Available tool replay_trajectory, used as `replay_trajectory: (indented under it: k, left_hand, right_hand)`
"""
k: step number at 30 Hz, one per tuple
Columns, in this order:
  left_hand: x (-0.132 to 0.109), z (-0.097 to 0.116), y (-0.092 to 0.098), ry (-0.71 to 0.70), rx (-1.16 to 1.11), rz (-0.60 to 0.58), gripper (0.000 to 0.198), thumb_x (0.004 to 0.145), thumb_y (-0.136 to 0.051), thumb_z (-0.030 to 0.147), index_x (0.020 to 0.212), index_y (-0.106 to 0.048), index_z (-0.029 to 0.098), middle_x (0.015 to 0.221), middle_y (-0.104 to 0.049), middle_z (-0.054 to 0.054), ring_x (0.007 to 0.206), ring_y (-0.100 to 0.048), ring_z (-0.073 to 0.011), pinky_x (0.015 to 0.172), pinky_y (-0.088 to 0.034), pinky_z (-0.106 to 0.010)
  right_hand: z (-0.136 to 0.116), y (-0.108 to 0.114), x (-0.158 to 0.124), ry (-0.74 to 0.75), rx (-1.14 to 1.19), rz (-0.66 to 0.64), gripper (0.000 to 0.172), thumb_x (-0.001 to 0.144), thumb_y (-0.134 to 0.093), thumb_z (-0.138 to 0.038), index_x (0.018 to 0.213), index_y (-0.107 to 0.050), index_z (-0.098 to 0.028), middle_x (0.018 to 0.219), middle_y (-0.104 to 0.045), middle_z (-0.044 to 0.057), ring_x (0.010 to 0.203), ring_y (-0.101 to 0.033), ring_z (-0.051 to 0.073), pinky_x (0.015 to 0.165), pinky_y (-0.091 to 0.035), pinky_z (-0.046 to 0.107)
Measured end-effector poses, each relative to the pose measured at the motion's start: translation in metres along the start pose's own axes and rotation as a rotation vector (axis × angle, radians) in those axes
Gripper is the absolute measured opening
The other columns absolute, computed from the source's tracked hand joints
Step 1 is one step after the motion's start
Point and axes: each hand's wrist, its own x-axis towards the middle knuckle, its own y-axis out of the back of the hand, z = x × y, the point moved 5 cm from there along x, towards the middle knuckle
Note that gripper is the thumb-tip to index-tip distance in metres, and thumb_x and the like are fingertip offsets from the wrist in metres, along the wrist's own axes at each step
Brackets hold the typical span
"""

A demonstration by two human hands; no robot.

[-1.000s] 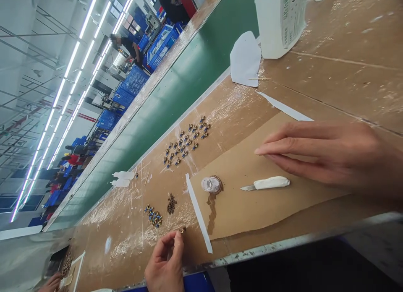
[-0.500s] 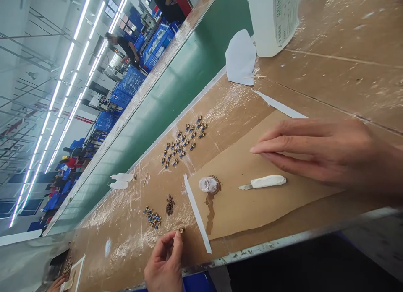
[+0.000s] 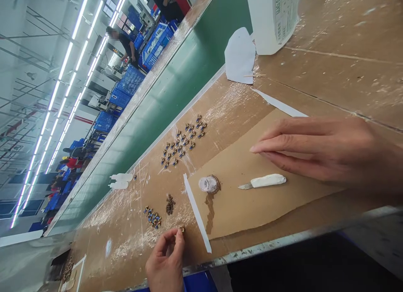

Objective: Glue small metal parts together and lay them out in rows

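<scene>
We hold a tiny brass part (image 3: 182, 230) pinched between thumb and fingertips of our left hand (image 3: 166, 262), low over the counter (image 3: 330, 74) near its front edge. Our right hand (image 3: 327, 151) lies flat and open on the cardboard sheet (image 3: 252, 208), fingers together, holding nothing. Just below its fingers rests a small knife (image 3: 264, 181) with a white wrapped handle, and left of that a little clear dish (image 3: 209, 184). To do this well, we judge the pinch should stay light and at the fingertips, since a part this small slips easily. Loose parts lie just beyond: a blue-and-brass cluster (image 3: 153, 217) and a dark pile (image 3: 170, 204), and farther off the neat rows (image 3: 182, 142). Keeping the wrist low over the counter should keep us from scattering them.
</scene>
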Motion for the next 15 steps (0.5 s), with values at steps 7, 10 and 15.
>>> replay_trajectory:
  k: [7,10,15]
  left_hand:
    - [0.007,0.001,0.003,-0.108,0.185,-0.036,0.043,0.059,-0.071,0.06,0.073,-0.069,0.019,0.069,-0.068,-0.001,0.068,-0.061,-0.016,0.07,-0.045,-0.025]
    - [0.008,-0.003,0.007,-0.124,0.181,-0.009,0.047,0.055,-0.071,0.063,0.072,-0.07,0.019,0.069,-0.068,-0.002,0.067,-0.062,-0.0179,0.07,-0.047,-0.027]
    - [-0.012,0.003,0.012,-0.352,0.034,0.108,0.033,0.066,-0.071,0.053,0.076,-0.072,0.021,0.079,-0.071,0.0,0.073,-0.065,-0.0136,0.076,-0.048,-0.02]
  right_hand:
    - [0.001,0.0,-0.001,0.012,0.003,0.01,0.01,0.087,-0.057,-0.013,0.094,-0.064,-0.016,0.084,-0.065,-0.001,0.078,-0.06,0.005,0.073,-0.052,0.017]
    - [0.002,0.0,0.0,0.023,0.021,0.031,0.012,0.086,-0.058,-0.012,0.096,-0.064,-0.014,0.084,-0.064,0.0,0.077,-0.058,0.005,0.072,-0.051,0.017]
    - [0.005,0.0,0.001,0.051,0.041,0.06,0.017,0.086,-0.058,-0.011,0.102,-0.063,-0.015,0.085,-0.064,0.002,0.079,-0.059,0.006,0.076,-0.05,0.018]
